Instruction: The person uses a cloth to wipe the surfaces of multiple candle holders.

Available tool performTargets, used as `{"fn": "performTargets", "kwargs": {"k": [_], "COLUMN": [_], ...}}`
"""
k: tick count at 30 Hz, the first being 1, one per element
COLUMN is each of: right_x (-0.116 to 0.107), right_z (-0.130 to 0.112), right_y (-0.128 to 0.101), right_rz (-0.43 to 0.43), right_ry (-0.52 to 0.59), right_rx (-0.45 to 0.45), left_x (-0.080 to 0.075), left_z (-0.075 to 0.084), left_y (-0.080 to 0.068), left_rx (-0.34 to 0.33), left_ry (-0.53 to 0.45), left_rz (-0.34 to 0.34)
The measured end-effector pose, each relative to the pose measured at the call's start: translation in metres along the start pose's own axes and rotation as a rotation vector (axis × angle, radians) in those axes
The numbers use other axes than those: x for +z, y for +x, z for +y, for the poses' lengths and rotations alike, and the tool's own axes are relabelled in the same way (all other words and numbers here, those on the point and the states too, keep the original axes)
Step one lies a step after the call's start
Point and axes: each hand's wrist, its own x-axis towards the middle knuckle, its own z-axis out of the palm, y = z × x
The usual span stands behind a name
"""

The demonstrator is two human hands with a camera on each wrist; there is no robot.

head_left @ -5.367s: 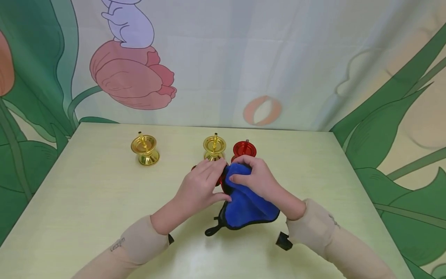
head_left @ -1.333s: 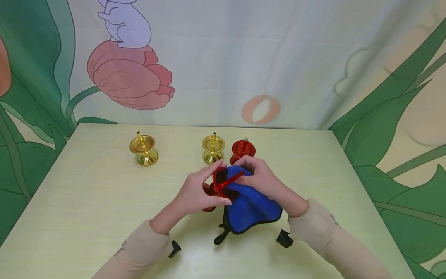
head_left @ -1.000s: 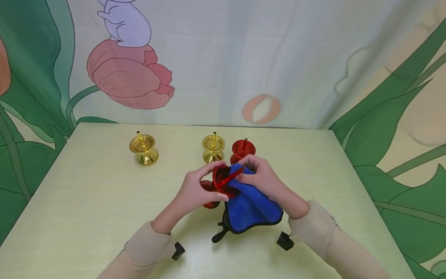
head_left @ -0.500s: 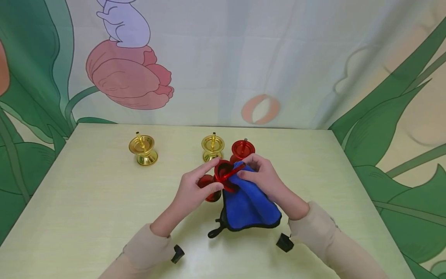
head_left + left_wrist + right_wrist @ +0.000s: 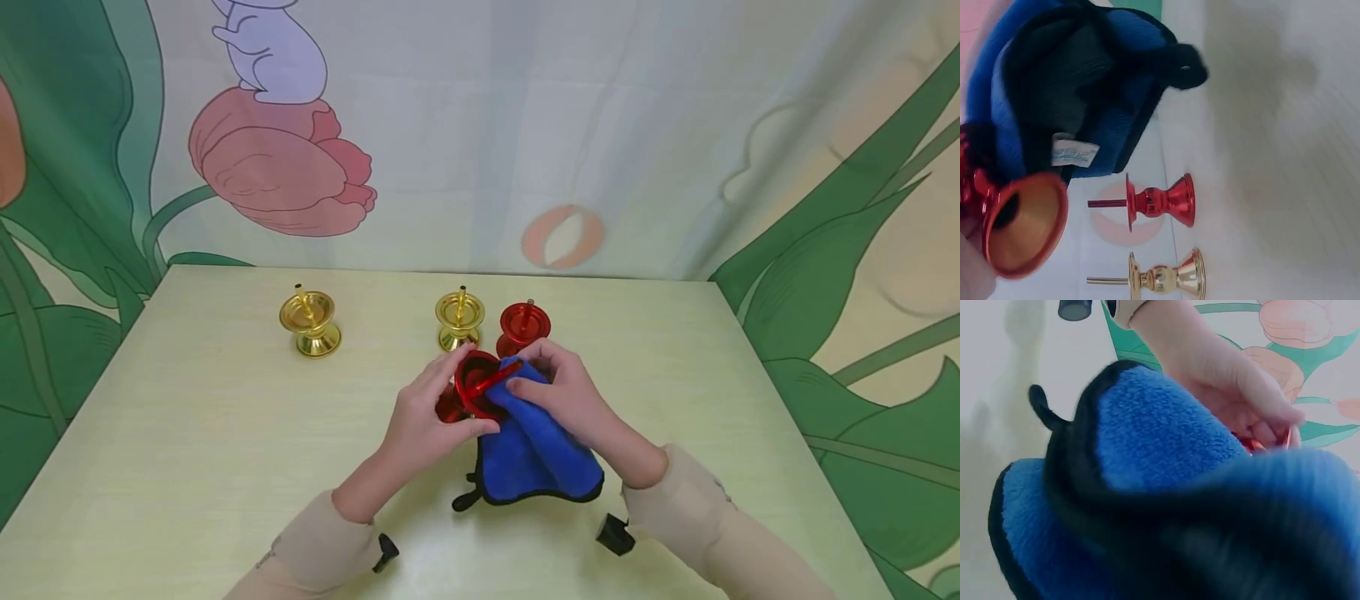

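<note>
In the head view my left hand (image 5: pixel 423 417) grips a red metal candle holder (image 5: pixel 474 387) around its dish, thumb below and fingers above. The holder is tilted, its dish and thin stem pointing right. Its hollow base (image 5: pixel 1029 225) faces the left wrist camera. My right hand (image 5: pixel 566 392) pinches a blue plush cloth (image 5: pixel 528 458) with black edging, and the cloth lies against the right side of the dish by the stem. In the right wrist view the cloth (image 5: pixel 1154 425) covers much of the picture and hides most of the holder.
Behind the hands on the pale table (image 5: pixel 187 433) stand a second red candle holder (image 5: pixel 525 323) and a gold one (image 5: pixel 460 312). Another gold holder (image 5: pixel 309 318) stands farther left. A printed curtain (image 5: pixel 450 150) hangs at the table's back edge.
Several seconds ago the left hand and the cloth mostly hid the held candle holder; now its dish and stem show. In the last half second the holder has turned slightly, while the cloth stays against it.
</note>
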Motion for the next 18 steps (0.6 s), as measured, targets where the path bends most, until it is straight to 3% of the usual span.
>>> {"fn": "performTargets", "kwargs": {"k": [4, 7, 11, 14, 18], "right_x": [-0.008, -0.011, -0.01, -0.007, -0.002], "right_z": [-0.002, -0.001, 0.002, 0.003, 0.003], "right_y": [0.003, 0.006, 0.008, 0.009, 0.008], "right_rz": [-0.107, -0.154, -0.085, 0.01, 0.069], "right_ry": [-0.04, -0.039, 0.003, 0.053, 0.112], "right_rx": [-0.079, -0.099, -0.018, 0.049, 0.069], "left_x": [-0.008, -0.01, -0.006, -0.001, 0.006], "left_z": [0.0, 0.0, 0.0, 0.001, 0.002], "left_y": [0.001, 0.003, 0.004, 0.002, 0.0], "left_rx": [-0.15, -0.205, -0.172, -0.041, 0.113], "left_ry": [-0.26, -0.314, -0.216, -0.059, 0.155], "left_rz": [-0.185, -0.227, -0.04, 0.098, 0.126]}}
